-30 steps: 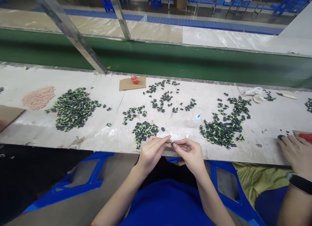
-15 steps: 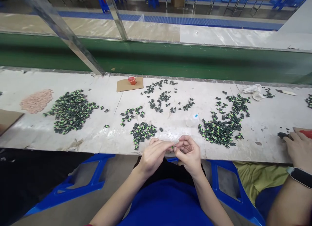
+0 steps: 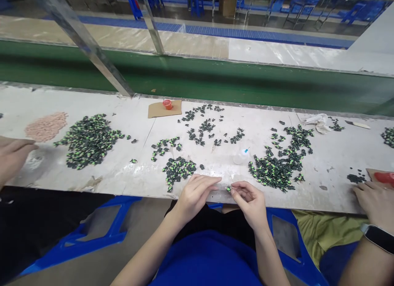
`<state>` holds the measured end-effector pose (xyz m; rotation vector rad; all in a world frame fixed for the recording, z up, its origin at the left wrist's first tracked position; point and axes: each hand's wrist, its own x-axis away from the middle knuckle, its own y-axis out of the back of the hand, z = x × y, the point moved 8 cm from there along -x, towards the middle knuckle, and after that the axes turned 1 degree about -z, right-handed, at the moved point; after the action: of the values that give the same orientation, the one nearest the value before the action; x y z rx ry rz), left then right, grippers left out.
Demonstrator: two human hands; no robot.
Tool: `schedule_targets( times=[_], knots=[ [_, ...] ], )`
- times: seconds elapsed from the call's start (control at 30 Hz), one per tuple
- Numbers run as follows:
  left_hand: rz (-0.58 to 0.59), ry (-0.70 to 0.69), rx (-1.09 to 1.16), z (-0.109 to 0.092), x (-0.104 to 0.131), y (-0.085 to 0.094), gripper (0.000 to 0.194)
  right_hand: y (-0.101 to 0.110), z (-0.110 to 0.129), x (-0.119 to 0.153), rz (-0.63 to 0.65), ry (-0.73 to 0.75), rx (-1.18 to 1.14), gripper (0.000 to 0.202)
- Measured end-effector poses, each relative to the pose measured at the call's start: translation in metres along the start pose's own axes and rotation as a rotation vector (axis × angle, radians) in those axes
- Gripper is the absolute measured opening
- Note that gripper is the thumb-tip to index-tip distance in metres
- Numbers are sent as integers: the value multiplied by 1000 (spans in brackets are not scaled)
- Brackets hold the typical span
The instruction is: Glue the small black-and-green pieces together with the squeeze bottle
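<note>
Between my two hands, near the table's front edge, is a small black-and-green piece [image 3: 228, 189]. My right hand [image 3: 250, 199] pinches it between thumb and forefinger. My left hand [image 3: 197, 193] is just to its left, apart from it, with the fingers together and slightly bent; whether anything small is under them is hidden. A pile of black-and-green pieces [image 3: 179, 169] lies beyond my left hand, and a larger pile [image 3: 275, 169] lies beyond my right hand. Small black parts [image 3: 207, 125] are scattered farther back on the white table [image 3: 147, 175].
A small bottle with a blue tip [image 3: 242, 156] stands beyond my hands. A red cup [image 3: 167, 104] sits on cardboard [image 3: 156, 110]. At left are a black-and-green heap [image 3: 89, 142], pink pieces [image 3: 46, 127] and another person's hand [image 3: 14, 156]. A co-worker's hand [image 3: 377, 201] is at right.
My hands have moved apart, the right one going rightward with the small piece. Another person's hand has come in at the left edge, and the camera view has shifted slightly.
</note>
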<state>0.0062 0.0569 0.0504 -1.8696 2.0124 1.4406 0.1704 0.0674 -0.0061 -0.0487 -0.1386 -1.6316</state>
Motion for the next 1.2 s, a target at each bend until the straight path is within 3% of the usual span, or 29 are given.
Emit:
schedule_targets(
  times=[0.07, 0.17, 0.23, 0.37, 0.5, 0.57, 0.73, 0.9, 1.0, 1.2],
  knots=[
    [-42, 41, -66, 8, -2, 8, 22, 21, 4, -4, -106, 50, 78, 20],
    [-100, 107, -198, 25, -1, 20, 21, 64, 17, -6, -415, 158, 279, 21],
    [-122, 148, -274, 37, 0, 25, 22, 80, 32, -6, -579, 277, 452, 22],
    [-41, 184, -403, 57, -2, 18, 30, 63, 50, -15, -611, 524, 758, 30],
    [150, 167, -477, 67, -7, 1, 26, 30, 34, -43, -476, 487, 898, 58],
    [209, 161, -472, 69, -9, -4, 22, 18, 27, -55, -414, 447, 902, 51],
    [228, 192, -385, 62, -15, -7, 12, 3, 34, -58, -285, 477, 645, 27],
    [176, 300, -303, 57, -16, -16, 11, -5, 24, -45, -121, 233, 164, 37],
    [143, 333, -263, 57, -12, -19, 12, -4, 18, -38, -128, 176, -18, 37],
    [98, 232, -209, 48, 0, -14, 13, 3, -6, -37, -253, 15, -428, 30]
  ],
)
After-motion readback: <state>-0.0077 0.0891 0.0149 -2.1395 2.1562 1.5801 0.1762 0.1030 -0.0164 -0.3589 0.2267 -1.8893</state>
